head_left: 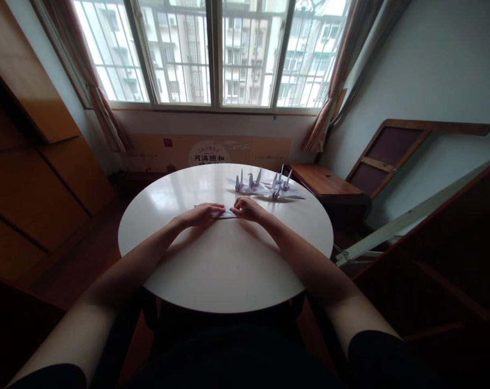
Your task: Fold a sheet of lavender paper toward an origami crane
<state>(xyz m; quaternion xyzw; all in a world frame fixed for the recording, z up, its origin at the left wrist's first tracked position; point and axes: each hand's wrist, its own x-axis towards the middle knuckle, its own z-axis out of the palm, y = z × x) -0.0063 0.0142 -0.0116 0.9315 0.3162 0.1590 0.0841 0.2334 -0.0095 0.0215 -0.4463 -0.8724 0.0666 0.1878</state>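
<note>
A small piece of pale lilac folded paper (pixel 225 214) lies on the round white table (pixel 228 270) between my hands. My left hand (pixel 202 213) rests flat on its left part, fingers stretched toward the middle. My right hand (pixel 248 208) is curled, with its fingertips pinching the paper's right edge. Beyond my hands, two finished paper cranes stand on the table: one (pixel 248 182) left, the other (pixel 280 187) right, each with spread wings.
A low wooden bench (pixel 323 181) stands right of the table under the window. Wooden cabinets (pixel 38 178) line the left wall. A cardboard box (pixel 208 151) sits against the wall behind the table. Boards lean at the right.
</note>
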